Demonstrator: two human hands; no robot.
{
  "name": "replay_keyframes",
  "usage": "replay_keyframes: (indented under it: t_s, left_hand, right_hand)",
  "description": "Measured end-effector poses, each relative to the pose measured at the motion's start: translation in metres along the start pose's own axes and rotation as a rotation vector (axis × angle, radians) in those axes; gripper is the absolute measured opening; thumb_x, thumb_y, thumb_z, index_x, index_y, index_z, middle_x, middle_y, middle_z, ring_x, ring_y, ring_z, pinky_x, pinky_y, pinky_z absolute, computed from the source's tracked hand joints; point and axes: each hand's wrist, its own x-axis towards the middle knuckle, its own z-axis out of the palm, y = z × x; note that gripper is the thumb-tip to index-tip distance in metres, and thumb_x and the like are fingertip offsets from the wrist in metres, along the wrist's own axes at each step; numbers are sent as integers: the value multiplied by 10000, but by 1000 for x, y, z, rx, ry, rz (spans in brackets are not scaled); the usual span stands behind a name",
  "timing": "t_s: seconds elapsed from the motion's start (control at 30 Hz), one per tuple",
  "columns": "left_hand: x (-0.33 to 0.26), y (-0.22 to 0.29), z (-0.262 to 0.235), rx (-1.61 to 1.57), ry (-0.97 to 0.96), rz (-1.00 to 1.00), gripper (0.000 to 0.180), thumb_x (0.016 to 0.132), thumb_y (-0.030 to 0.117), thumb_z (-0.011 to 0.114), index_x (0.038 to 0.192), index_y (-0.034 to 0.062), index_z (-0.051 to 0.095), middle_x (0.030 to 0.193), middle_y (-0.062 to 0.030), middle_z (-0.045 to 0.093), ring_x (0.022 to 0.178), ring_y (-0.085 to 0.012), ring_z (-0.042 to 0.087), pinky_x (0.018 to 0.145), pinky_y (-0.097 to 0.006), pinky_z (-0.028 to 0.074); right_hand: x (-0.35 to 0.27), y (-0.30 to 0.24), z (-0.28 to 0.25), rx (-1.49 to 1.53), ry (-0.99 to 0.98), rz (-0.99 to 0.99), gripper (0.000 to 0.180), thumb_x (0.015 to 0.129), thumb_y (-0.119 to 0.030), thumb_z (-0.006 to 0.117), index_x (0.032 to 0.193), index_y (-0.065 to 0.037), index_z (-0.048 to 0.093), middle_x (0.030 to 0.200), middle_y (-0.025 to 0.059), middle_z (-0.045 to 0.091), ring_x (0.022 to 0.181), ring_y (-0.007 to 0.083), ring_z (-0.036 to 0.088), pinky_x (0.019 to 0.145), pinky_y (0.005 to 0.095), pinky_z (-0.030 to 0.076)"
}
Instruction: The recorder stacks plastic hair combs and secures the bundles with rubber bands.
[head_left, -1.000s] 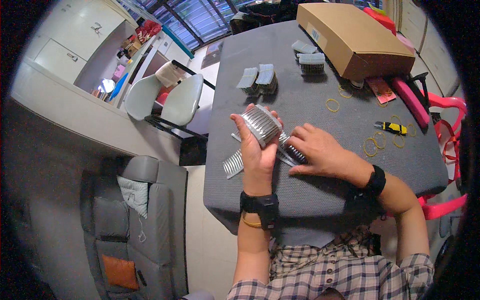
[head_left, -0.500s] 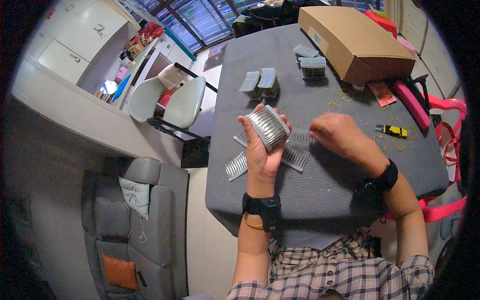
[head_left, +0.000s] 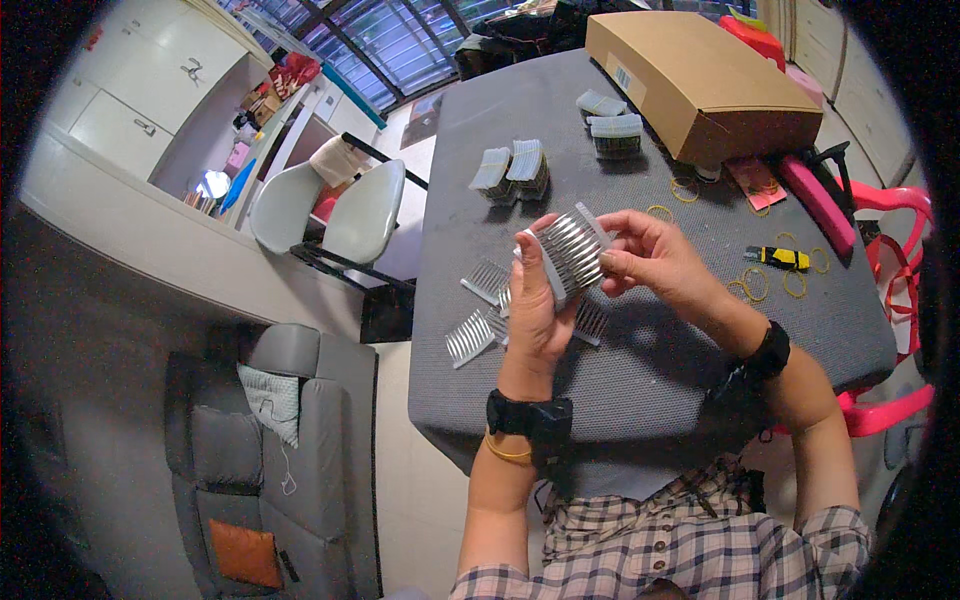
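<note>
A stack of silvery hair combs [head_left: 567,256] with pale bars and long thin teeth is gripped in my left hand [head_left: 537,320]. The thumb presses along one side of the stack. My right hand [head_left: 655,260] has its fingers pinched at the stack's right edge; whether they grip one comb or several is hard to see. Below my left hand, loose hair combs [head_left: 470,338] lie spread on the grey padded cloth of the table [head_left: 640,390]. My left hand and the held stack partly cover them.
Bundled comb stacks [head_left: 528,168] stand at the table's far left, with more bundles [head_left: 614,135] beside a cardboard box [head_left: 705,85]. To the right lie yellow rubber bands [head_left: 755,286], a yellow-black cutter [head_left: 779,258] and a pink bar-shaped object [head_left: 818,205]. Chairs [head_left: 365,215] stand left.
My right hand has moved left from above the table to the held stack and now touches its edge. The stack has tilted more upright. The dark comb near my right fingers has left its spot.
</note>
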Motion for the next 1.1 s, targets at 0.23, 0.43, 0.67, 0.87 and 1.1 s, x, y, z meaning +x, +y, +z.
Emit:
replay_keyframes:
  t_s: [0.23, 0.43, 0.67, 0.87, 1.1]
  left_hand:
    - [1, -3, 2, 56, -25, -23, 568, 801, 536, 447, 1123, 69, 413, 965, -93, 560, 818, -212, 604, 672, -320, 543]
    - [0, -2, 1, 51, -15, 0, 588, 794, 535, 459, 1133, 58, 400, 965, -90, 551, 832, -202, 597, 674, -318, 543]
    - [-2, -2, 3, 49, -22, -23, 621, 772, 521, 520, 1128, 34, 374, 956, -92, 523, 828, -176, 574, 706, -295, 516]
    - [-5, -1, 4, -32, -105, -90, 582, 785, 502, 512, 1134, 52, 396, 957, -89, 528, 836, -181, 573, 720, -292, 514]
    - [2, 14, -14, -365, 25, 13, 499, 790, 496, 506, 1123, 130, 437, 962, -87, 538, 900, -241, 556, 772, -382, 492]
  right_hand:
    - [2, 3, -5, -49, 5, 30, 311, 819, -123, 575, 1091, -34, 454, 757, 6, 560, 608, 73, 565, 535, 191, 476]
    - [2, 6, -1, -44, 2, 11, 379, 822, -107, 569, 1151, -37, 396, 684, -2, 527, 565, 65, 548, 484, 185, 454]
    - [-1, 9, 3, -326, 6, -61, 490, 817, -111, 576, 1245, -63, 344, 651, -12, 514, 502, 42, 473, 453, 184, 420]
    - [-5, 7, 2, -541, 60, -102, 575, 811, -107, 579, 1305, -84, 287, 604, -31, 482, 487, 37, 440, 430, 172, 352]
    - [-1, 17, 2, -659, -36, -223, 475, 738, -317, 656, 1068, -38, 461, 687, 67, 534, 584, 142, 497, 537, 290, 415]
